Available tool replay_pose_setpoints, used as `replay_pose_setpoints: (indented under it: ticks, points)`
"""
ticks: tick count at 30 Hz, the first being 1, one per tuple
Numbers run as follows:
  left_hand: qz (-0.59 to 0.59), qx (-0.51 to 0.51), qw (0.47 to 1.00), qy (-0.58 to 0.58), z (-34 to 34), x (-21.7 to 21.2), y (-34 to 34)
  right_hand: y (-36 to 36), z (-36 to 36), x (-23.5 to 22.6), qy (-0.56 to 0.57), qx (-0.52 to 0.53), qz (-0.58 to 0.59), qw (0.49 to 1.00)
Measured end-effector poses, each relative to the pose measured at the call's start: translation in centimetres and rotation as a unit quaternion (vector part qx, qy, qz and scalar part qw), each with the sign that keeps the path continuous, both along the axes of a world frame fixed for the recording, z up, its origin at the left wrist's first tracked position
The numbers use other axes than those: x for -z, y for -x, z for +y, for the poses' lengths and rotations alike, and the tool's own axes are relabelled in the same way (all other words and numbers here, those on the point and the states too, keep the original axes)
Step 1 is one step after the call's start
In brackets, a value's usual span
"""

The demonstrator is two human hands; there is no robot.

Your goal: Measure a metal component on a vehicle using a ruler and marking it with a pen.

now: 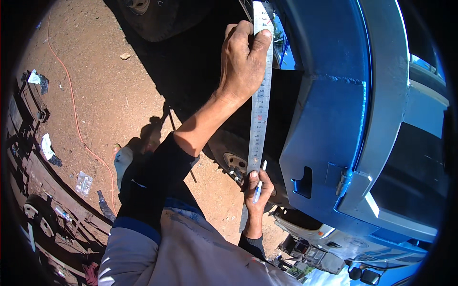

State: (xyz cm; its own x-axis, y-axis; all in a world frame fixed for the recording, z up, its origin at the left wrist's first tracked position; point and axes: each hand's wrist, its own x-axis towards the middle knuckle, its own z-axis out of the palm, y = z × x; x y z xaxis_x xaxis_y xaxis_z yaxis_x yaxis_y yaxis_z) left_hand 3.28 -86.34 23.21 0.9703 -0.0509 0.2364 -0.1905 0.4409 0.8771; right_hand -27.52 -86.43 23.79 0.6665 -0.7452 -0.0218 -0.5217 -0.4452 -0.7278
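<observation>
A long steel ruler [256,124] runs upright along the near side of a blue metal vehicle body [329,114]. High up, my left hand [243,59] is closed round the ruler's upper part, its thumb lying on the marked face. Lower down, my right hand [257,190] pinches the ruler with its thumb in front. A white and blue pen [257,193] is also tucked between the fingers of that hand. The blue panel has a welded seam across it and a dark rounded slot [303,183] low down.
Beyond the ruler, a wheel [234,164] sits in shadow, and a tire [162,16] stands at the top. An orange cable [76,114] snakes over the dirt ground [100,57]. Rusty metal frames [43,190] lie at left. Another vehicle [305,224] stands at lower right.
</observation>
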Motion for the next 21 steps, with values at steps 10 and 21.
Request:
replay_pose_setpoints:
  ticks: [10,21]
  points:
    - [0.003,-0.001,0.992,0.125,-1.9,-0.4,0.8,0.5,-1.6,0.5,-0.07,0.039,0.022,0.997]
    - [0.016,-0.025,0.986,0.163,-2.4,-0.8,0.6,0.0,-4.1,-0.2,0.03,-0.009,0.101,0.994]
